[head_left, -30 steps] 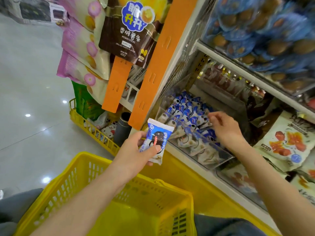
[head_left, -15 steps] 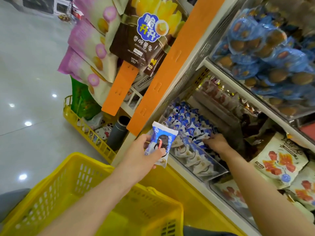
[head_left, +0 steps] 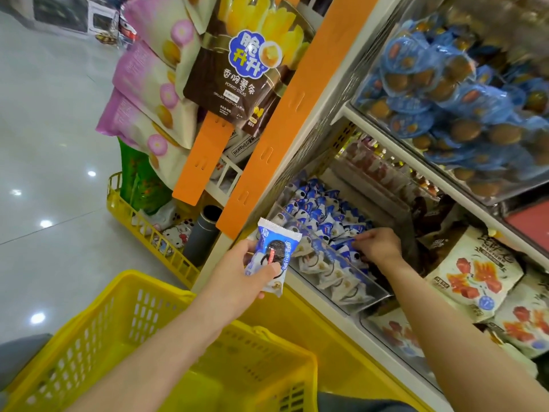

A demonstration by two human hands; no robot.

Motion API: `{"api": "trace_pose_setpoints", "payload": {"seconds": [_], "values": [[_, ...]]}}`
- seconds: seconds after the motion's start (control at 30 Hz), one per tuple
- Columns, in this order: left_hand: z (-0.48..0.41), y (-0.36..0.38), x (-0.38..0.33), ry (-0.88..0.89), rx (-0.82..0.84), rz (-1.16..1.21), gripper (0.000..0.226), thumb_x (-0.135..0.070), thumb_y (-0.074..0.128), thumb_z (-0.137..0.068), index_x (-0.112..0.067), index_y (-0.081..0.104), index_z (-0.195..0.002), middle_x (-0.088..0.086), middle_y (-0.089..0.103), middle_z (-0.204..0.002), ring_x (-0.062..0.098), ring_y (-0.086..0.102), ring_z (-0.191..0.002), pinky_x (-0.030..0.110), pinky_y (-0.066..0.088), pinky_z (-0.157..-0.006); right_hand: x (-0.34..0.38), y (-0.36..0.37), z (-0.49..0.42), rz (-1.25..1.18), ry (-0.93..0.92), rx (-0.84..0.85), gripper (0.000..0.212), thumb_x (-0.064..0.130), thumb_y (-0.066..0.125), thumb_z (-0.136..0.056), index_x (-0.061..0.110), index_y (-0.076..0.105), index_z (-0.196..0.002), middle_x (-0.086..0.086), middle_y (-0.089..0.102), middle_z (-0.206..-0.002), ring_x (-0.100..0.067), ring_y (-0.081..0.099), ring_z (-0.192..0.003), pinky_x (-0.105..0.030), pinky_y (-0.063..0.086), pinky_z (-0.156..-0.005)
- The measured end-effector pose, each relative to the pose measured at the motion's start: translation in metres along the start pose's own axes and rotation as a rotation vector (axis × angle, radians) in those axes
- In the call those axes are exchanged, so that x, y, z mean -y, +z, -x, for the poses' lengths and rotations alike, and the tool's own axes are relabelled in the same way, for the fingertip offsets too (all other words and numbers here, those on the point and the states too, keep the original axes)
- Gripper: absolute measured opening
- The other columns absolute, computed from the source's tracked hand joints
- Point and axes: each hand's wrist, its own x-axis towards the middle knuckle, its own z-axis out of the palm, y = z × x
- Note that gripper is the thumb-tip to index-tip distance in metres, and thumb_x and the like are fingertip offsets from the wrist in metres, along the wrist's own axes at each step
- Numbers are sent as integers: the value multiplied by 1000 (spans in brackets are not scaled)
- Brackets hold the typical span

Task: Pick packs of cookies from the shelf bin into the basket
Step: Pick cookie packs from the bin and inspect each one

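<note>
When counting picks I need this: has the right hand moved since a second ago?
Yes. The right hand has dipped down into the clear plastic shelf bin, among the blue-and-white cookie packs.

Single view, head-worn, wide-angle. Aimed forward and down, rolled, with shelf edges diagonal. Close in: forearms entering from bottom edge, left hand [head_left: 237, 275] gripping cookie pack [head_left: 274, 257] near centre, right hand [head_left: 378, 245] just beyond, inside shelf bin [head_left: 356, 292]. Yellow basket [head_left: 118, 316] cut by lower-left edge. Glossy floor [head_left: 44, 129] filling left side, hanging snack bags [head_left: 237, 69] across top, upper shelf edge [head_left: 416, 160] at right, bent by lens. Shelf front very near, floor receding toward upper left.
</note>
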Motion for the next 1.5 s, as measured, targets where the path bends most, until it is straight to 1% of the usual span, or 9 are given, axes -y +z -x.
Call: {"api": "trace_pose_setpoints", "payload": {"seconds": [0.23,0.47,0.6,0.83,1.03,1.17,1.3,1.4,1.5], "values": [[-1,-1,5,-81,-4,50,25,-24,61,-87,-21,52,-110,-2,64,-99,11,67,-77,20,55,-54,17,-34,35,-83,-404,-346,10,11,59,-87,16,64,-94,2,64,-85,-8,57,-72,-17,45,-63],[2,-2,-1,-276,32,354,40,-46,59,-79,-18,59,-108,7,71,-95,22,71,-77,32,58,-55,40,-18,124,-659,-315,285,9,14,66,-83,19,64,-90,-2,72,-82,-9,70,-74,-17,52,-53],[9,-1,-8,-281,144,373,63,-55,61,-59,-19,61,-111,7,72,-100,26,70,-85,38,57,-64,47,13,157,-743,-351,412,10,7,64,-83,17,63,-85,-4,69,-79,-7,65,-67,-18,53,-54],[16,-6,-12,-224,74,250,29,-17,64,-83,-10,62,-111,15,72,-92,24,69,-73,30,57,-59,48,24,161,-647,-343,348,22,25,55,-90,19,55,-112,3,61,-99,-5,63,-83,-14,52,-62],[16,-2,-14,-210,209,219,29,-20,64,-82,-12,64,-109,16,72,-92,30,67,-80,34,55,-65,40,15,153,-613,-195,748,22,24,52,-92,12,64,-106,-4,73,-98,-12,69,-88,-20,55,-68],[14,-2,-12,-225,146,250,25,-16,63,-84,-9,64,-108,13,73,-80,23,66,-61,24,53,-52,38,7,145,-623,-224,646,16,21,57,-90,8,65,-94,0,73,-77,-6,69,-69,-15,52,-59],[5,-7,-9,-280,30,242,25,-12,60,-88,-8,58,-112,14,69,-84,21,66,-58,25,56,-55,39,-19,106,-580,-284,270,12,26,58,-89,16,64,-88,1,73,-79,-6,69,-68,-16,54,-58],[2,-7,-6,-287,8,200,26,-12,59,-88,-10,56,-113,16,67,-85,15,64,-49,20,53,-48,36,-34,61,-402,-304,-106,19,33,60,-88,14,61,-87,1,66,-80,-11,67,-70,-27,58,-70],[1,-5,-3,-291,13,164,26,-12,59,-88,-9,55,-113,16,69,-87,16,65,-50,21,54,-49,27,-31,28,-239,-259,-214,22,33,59,-89,11,58,-85,-7,66,-78,-24,66,-76,-39,54,-74]]}}
